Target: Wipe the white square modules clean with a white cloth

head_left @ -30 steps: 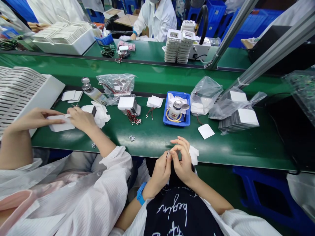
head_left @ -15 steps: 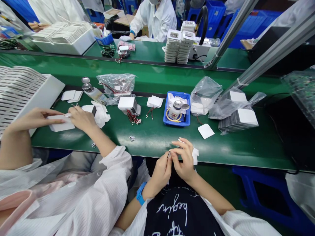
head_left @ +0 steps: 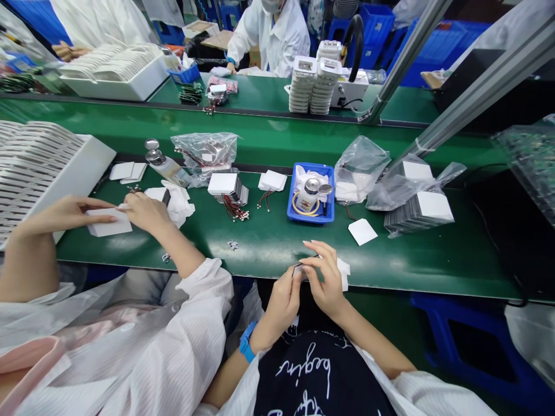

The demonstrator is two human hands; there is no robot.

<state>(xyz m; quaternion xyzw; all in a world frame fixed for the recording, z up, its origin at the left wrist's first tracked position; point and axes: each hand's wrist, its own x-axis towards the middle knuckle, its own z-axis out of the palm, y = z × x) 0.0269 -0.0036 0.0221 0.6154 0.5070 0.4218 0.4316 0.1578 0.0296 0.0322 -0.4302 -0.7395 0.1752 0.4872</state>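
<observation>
Head view: the left hand [head_left: 282, 294] pinches a thin dark-edged piece [head_left: 299, 269] nearer the wearer than the blue tray [head_left: 332, 199], perhaps raised to leave its edge reachable. The right hand's [head_left: 327, 289] fingertips meet it, fingers partly spread; whether they grip, I cannot tell. Left of the tray, wired white packs [head_left: 222, 184] stand on the green surface [head_left: 269, 248]; beyond it, a person [head_left: 284, 43] sits.

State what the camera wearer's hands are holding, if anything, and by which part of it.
A small, thin, dark-edged piece, held at its edges by the fingertips of the left hand and right hand; fingers hide the rest.
</observation>
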